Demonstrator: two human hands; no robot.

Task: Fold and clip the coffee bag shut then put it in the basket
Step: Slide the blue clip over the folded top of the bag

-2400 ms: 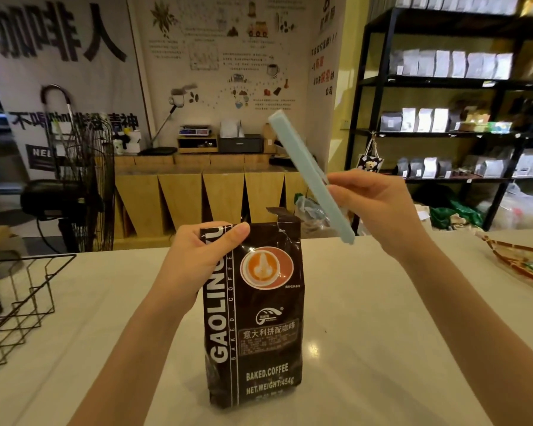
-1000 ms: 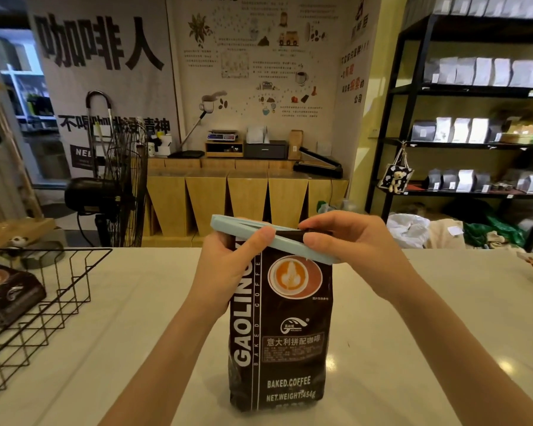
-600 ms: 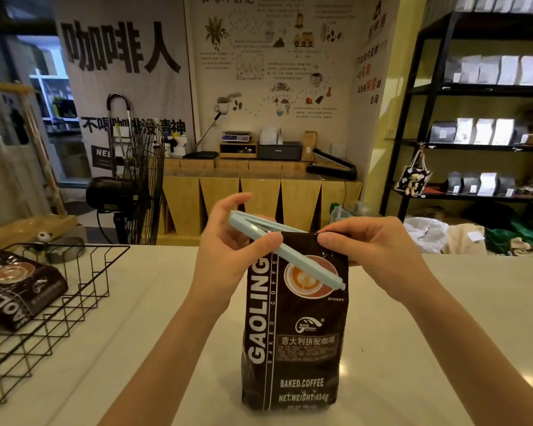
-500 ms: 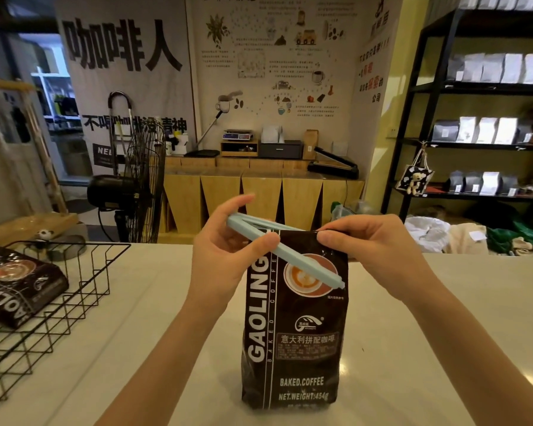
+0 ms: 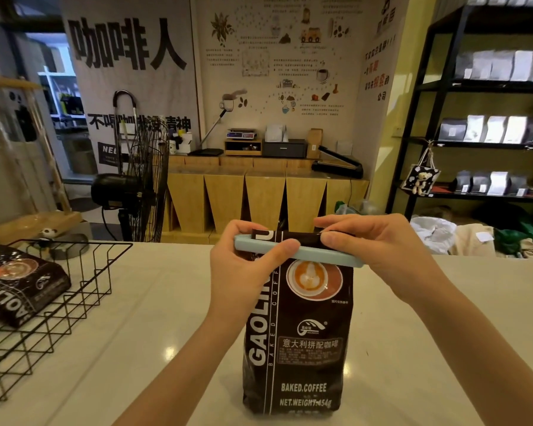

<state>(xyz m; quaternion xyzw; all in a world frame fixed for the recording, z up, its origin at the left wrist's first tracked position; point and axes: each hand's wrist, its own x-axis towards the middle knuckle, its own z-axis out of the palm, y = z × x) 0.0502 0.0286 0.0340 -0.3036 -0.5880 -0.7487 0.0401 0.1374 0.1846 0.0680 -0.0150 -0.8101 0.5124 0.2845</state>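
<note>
- dark brown coffee bag (image 5: pixel 302 333) stands upright on the white counter, top folded over.
- pale blue bag clip (image 5: pixel 308 253) lies across the fold, nearly level.
- black wire basket (image 5: pixel 74 290) sits far left, well apart.

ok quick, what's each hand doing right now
Left hand: closed on the blue clip across the coffee bag top.
Right hand: closed on the clip's other end.

clip (image 5: pixel 302 253): middle hidden by hands | basket (image 5: pixel 74 290): cut off at left edge | shelf bags (image 5: pixel 502 66): labels unreadable
</note>
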